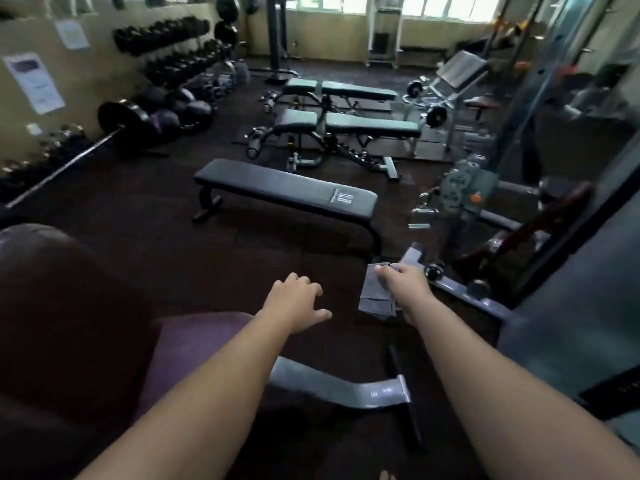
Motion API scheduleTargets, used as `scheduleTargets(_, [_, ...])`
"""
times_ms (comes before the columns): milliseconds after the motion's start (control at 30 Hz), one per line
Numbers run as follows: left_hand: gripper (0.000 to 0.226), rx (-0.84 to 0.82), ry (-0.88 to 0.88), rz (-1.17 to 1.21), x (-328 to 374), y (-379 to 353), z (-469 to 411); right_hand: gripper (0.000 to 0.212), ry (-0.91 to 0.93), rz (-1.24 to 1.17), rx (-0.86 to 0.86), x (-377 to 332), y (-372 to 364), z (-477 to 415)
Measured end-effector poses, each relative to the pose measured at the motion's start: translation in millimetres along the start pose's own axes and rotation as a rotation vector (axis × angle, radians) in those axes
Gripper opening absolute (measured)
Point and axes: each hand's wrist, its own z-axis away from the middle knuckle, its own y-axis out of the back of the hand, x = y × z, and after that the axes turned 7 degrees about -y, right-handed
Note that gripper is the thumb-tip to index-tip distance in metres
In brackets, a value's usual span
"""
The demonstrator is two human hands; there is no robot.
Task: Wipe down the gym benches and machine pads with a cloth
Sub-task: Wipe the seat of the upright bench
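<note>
Over the dark rubber floor (138, 244), the grey cloth (375, 296) hangs folded and limp, drooping below the right hand (403, 280), whose fingers pinch its top edge. The left hand (294, 299) hovers near it, fingers spread and holding nothing, above the edge of a maroon pad (194, 341). A black flat bench (284, 190) stands beyond both hands, apart from the cloth.

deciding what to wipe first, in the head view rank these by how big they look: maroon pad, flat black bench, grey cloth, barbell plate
1. maroon pad, though it is nearest the camera
2. flat black bench
3. barbell plate and grey cloth look alike; the plate is farther off, so unranked
</note>
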Motion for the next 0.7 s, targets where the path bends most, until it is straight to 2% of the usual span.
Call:
scheduleTargets(200, [0.064, 0.061, 0.390, 0.167, -40, -5, -17, 0.015, -0.039, 0.074, -0.375, -72, -64, -79])
scheduleTargets(367, [0.063, 0.175, 0.683, 0.366, -77, -13, 15, 0.020, -0.007, 0.158, -0.673, -103, -152, -76])
scheduleTargets(500, [0.055, 0.434, 0.877, 0.619, -99, -26, 45, 0.024, -0.021, 0.193, -0.818, -92, -226, -53])
scheduleTargets(600, [0.049, 0.568, 1.022, 0.890, -110, -36, 62, 0.032, 0.010, 0.279, -0.905, -79, -271, -34])
scheduleTargets(700, [0.070, 0.758, 1.211, 1.215, -116, -49, 78, 0.039, 0.134, 0.442, -1.028, -63, -305, -22])
